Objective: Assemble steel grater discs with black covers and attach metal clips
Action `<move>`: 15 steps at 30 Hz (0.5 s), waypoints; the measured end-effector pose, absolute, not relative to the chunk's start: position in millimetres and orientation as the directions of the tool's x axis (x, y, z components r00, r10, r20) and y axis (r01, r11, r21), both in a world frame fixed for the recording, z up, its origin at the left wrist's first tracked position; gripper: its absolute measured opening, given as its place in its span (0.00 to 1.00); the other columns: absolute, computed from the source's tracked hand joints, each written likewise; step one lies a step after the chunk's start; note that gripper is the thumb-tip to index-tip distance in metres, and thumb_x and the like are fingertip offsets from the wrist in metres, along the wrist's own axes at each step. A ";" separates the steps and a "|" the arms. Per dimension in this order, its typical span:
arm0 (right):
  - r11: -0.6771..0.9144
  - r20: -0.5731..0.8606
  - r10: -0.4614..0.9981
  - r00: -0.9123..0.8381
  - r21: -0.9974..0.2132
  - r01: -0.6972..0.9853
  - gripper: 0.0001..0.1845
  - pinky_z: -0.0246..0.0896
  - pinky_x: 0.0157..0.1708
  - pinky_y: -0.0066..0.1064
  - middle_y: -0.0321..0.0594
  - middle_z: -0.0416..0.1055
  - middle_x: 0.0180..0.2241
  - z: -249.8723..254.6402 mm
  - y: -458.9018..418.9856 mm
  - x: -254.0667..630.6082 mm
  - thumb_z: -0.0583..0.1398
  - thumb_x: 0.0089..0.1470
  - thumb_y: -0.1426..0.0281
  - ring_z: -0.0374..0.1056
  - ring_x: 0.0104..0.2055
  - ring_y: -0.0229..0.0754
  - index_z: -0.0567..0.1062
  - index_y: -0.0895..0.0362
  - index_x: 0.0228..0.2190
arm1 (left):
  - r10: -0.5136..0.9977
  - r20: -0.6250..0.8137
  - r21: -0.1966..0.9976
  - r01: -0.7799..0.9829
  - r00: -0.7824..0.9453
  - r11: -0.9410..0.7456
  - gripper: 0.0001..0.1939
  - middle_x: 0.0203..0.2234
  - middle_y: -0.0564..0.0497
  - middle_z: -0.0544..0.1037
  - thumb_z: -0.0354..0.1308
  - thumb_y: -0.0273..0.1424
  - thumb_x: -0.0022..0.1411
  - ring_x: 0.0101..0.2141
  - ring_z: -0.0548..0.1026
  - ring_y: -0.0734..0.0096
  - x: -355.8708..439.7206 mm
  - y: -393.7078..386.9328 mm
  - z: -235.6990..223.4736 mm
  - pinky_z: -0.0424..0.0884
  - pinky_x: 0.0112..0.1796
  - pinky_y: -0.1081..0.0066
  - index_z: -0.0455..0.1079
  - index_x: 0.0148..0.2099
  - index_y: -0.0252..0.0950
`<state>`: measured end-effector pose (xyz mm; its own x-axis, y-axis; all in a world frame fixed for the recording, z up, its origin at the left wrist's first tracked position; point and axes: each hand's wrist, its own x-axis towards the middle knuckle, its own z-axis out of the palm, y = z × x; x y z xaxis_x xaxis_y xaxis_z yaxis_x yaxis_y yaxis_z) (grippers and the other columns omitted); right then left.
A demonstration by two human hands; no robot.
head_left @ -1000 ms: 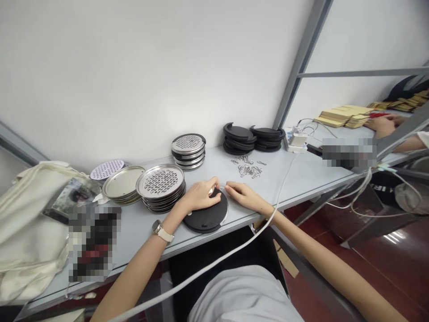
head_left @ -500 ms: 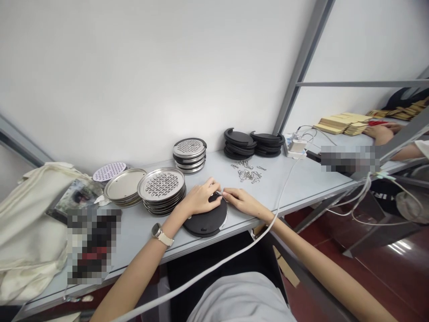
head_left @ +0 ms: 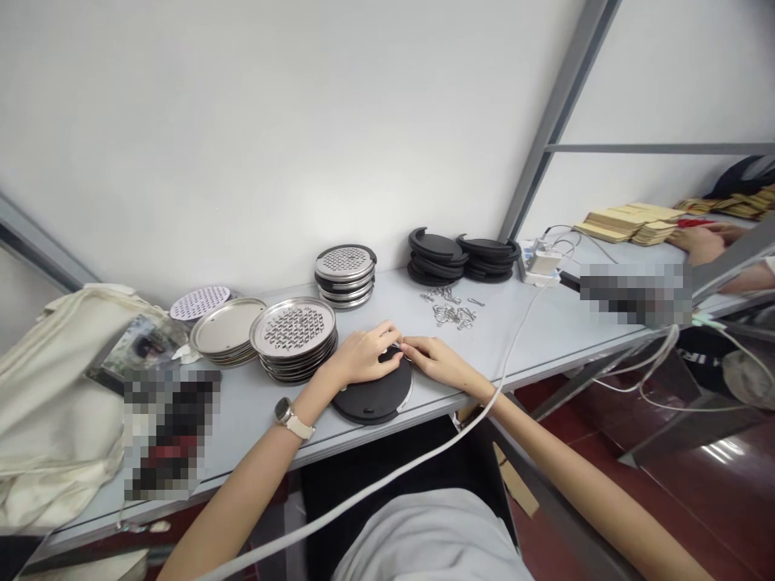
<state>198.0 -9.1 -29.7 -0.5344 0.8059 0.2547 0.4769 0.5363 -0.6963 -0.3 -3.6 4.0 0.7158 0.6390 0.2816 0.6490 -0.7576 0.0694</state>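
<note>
A round black plastic disc [head_left: 372, 397] lies at the front edge of the table, with a thin metal rim showing on its right side. My left hand [head_left: 366, 355] lies over its upper left part, fingers curled at the far rim and thumb on the black face. Touching the same rim from the right, my right hand [head_left: 433, 361] has thumb and forefinger pinched on a small shiny metal piece, mostly hidden by the fingers. Beyond my hands are loose small metal clips [head_left: 451, 313]. To the left stands a stack of round metal grater plates [head_left: 293, 329].
At the back are stacked graters in black frames [head_left: 345, 263] and two piles of black discs [head_left: 437, 246]. Plain metal plates [head_left: 227, 327] and cream cloth [head_left: 54, 379] sit left. A white cable [head_left: 387, 478] crosses before me. Far right, another person's hands [head_left: 696, 240] are near yellowish pieces.
Both hands stay at the disc's far rim, with only slight finger movement. The metal piece between them shows less than before. The view has shifted slightly.
</note>
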 end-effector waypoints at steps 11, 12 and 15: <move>0.542 0.252 0.807 -0.534 -0.676 0.499 0.19 0.52 0.31 0.27 0.34 0.66 0.25 -32.0 -8.9 202.1 0.47 0.65 0.63 0.61 0.28 0.36 0.66 0.57 0.26 | 0.628 0.314 0.120 0.626 0.712 -0.770 0.06 0.36 0.52 0.71 0.51 0.34 0.63 0.30 0.71 0.71 -1.7 0.8 -1.4 0.62 0.29 0.72 0.66 0.40 0.39; 0.543 0.254 0.806 -0.535 -0.677 0.497 0.19 0.52 0.31 0.27 0.34 0.66 0.25 -32.3 -8.8 202.3 0.47 0.65 0.63 0.61 0.28 0.36 0.66 0.57 0.26 | 0.626 0.313 0.136 0.619 0.714 -0.774 0.06 0.36 0.52 0.71 0.51 0.34 0.63 0.30 0.71 0.71 -1.8 1.1 -1.7 0.62 0.30 0.72 0.66 0.40 0.39; 0.544 0.257 0.804 -0.536 -0.682 0.490 0.19 0.52 0.31 0.27 0.34 0.65 0.24 -32.0 -9.1 202.3 0.47 0.65 0.62 0.60 0.27 0.35 0.65 0.57 0.25 | 0.627 0.317 0.193 0.598 0.712 -0.778 0.05 0.35 0.52 0.72 0.52 0.33 0.63 0.32 0.72 0.71 -2.1 1.9 -2.0 0.64 0.31 0.72 0.66 0.39 0.38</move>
<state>202.3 -9.1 -32.0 -0.5357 0.8043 0.2572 0.4895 0.5440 -0.6815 -2.1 1.9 -2.0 0.7119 0.6266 0.3172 0.5982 -0.7776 0.1935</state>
